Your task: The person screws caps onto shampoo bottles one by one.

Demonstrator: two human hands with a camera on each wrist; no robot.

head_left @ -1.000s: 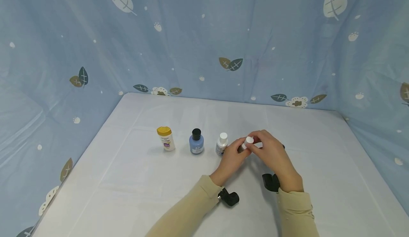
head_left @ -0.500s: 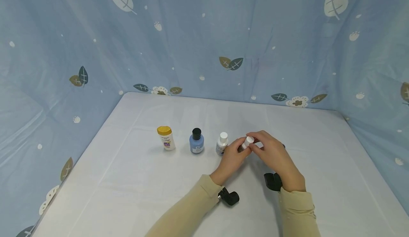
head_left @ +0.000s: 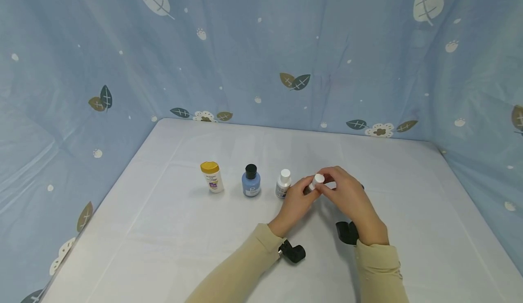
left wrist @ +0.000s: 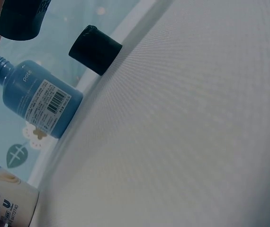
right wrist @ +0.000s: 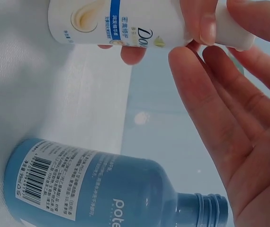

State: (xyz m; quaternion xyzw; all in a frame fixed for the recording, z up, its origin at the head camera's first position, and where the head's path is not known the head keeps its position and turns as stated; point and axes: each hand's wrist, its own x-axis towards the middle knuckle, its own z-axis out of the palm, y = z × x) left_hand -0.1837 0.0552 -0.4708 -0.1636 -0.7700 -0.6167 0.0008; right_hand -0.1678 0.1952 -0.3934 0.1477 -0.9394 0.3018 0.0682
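In the head view, my left hand [head_left: 294,206] grips a small white Dove bottle [right wrist: 92,21] by its body. The fingers of my right hand [head_left: 350,196] pinch its white cap [head_left: 319,179], which is on the neck. The right wrist view shows the bottle's label and the fingers around the cap. Close by stands a blue bottle [right wrist: 97,182] with a bare threaded neck; my right hand hides it from the head camera. A black cap [left wrist: 95,49] rests on the table beside this blue bottle in the left wrist view.
Left of my hands stand another small white bottle with a white cap [head_left: 283,184], a blue bottle with a black cap [head_left: 251,183] and a white bottle with a yellow cap [head_left: 213,178]. A white cloth covers the table [head_left: 171,244]. Blue leaf-print curtains [head_left: 245,44] enclose it.
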